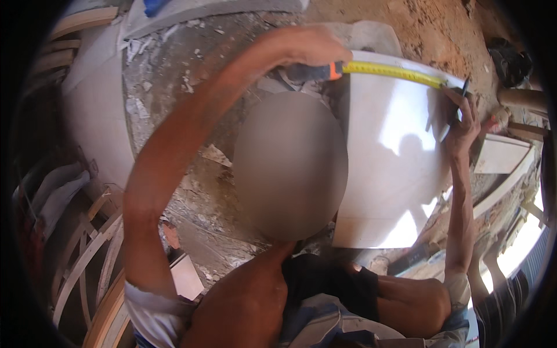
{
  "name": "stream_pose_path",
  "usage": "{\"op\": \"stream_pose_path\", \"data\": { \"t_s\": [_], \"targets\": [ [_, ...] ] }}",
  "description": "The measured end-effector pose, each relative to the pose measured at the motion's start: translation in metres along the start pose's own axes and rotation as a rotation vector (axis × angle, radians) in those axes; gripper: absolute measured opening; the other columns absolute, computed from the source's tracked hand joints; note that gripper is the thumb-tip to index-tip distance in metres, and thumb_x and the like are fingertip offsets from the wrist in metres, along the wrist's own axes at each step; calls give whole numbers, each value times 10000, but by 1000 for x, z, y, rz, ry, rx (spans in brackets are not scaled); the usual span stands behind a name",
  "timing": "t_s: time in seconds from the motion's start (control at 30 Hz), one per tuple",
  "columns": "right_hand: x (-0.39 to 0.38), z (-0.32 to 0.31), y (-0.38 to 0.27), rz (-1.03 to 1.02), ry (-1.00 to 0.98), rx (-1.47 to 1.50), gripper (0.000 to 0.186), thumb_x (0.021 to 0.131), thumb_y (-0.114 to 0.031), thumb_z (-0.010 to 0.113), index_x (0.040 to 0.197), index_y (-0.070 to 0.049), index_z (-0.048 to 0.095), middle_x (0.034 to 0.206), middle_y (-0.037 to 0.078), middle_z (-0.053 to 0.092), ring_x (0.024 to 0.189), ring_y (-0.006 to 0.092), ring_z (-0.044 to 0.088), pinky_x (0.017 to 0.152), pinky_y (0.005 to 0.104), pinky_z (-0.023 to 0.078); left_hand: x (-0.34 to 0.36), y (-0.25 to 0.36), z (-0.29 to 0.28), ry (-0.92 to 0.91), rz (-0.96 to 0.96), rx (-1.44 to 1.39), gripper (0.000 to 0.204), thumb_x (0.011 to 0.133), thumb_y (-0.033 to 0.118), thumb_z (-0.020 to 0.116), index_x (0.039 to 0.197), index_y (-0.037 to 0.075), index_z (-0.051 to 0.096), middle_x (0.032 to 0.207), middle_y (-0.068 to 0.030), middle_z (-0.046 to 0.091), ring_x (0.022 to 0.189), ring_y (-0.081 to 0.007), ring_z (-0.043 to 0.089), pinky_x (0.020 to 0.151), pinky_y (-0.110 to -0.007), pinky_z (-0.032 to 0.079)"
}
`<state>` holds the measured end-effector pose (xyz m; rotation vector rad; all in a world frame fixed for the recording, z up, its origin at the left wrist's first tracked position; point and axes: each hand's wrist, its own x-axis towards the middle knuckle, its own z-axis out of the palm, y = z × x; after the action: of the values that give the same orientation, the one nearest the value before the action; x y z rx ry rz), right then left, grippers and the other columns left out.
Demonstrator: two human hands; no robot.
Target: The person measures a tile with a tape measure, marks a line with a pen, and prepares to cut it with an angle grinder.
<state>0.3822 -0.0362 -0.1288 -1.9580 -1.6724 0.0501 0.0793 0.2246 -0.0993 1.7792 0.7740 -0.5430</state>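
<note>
My left hand [318, 47] is closed round the dark grey and orange case of a tape measure [316, 72] at the tile's far left corner. The yellow blade [394, 71] is drawn out to the right along the far edge of a large, glossy white tile [371, 191]. At the far right corner, my right hand [463, 123] is closed at the blade's end. A thin dark pen-like stick [465, 88] also sits between its fingers. Those fingertips are partly in shadow. Bright reflections and shadows lie across the tile.
A blurred grey oval hides the middle of the view. Broken debris [174, 75] covers the ground to the left, beside pale slabs [98, 127]. Curved wooden pieces [87, 261] stand lower left. A smaller tile [502, 153] and a black bag [510, 62] lie at right.
</note>
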Motion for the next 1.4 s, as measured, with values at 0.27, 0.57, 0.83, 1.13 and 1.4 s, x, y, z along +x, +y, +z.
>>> {"op": "stream_pose_path", "data": {
  "t_s": [0.27, 0.57, 0.83, 1.13, 1.4],
  "targets": [
    [-8, -16, -9, 65, -22, 101, 389, 880, 62, 679, 1229, -89, 762, 1096, 116, 722, 969, 291, 726, 790, 381, 566, -18, 30, -3, 59, -107, 150, 541, 865, 393, 663, 1198, -15, 787, 1148, -229, 783, 1025, -301, 731, 901, -388, 555],
    [6, -10, -10, 152, -45, 161, 393, 866, 105, 679, 1181, -111, 771, 954, 55, 672, 834, 191, 679, 702, 319, 537, -12, 24, -7, 1, -93, 110, 377, 913, 346, 697, 1105, 38, 798, 1081, -93, 790, 954, -179, 711, 816, -337, 537],
    [1, -16, -5, 80, -46, 61, 496, 829, 135, 700, 1229, -147, 782, 991, 26, 706, 864, 157, 694, 749, 300, 555, 2, 23, -6, 13, -77, 160, 343, 941, 299, 684, 1155, 46, 768, 1008, -95, 766, 898, -156, 686, 783, -308, 531],
    [2, -10, 6, -26, -62, -21, 534, 825, 145, 675, 1277, -123, 771, 1057, 33, 740, 849, 145, 682, 722, 295, 546, 17, 5, -14, -123, 408, 829, 293, 782, 220, 773, 1004, 37, 824, 930, -215, 778, 847, -398, 763, 719, -476, 590],
    [1, -10, 18, 38, -81, 11, 517, 856, 129, 681, 1305, -114, 763, 1038, 31, 722, 821, 130, 651, 724, 285, 527, -10, 32, -21, -100, 252, 688, 318, 769, 209, 795, 1036, 40, 829, 957, -217, 784, 888, -402, 775, 755, -488, 608]
  ]
}}
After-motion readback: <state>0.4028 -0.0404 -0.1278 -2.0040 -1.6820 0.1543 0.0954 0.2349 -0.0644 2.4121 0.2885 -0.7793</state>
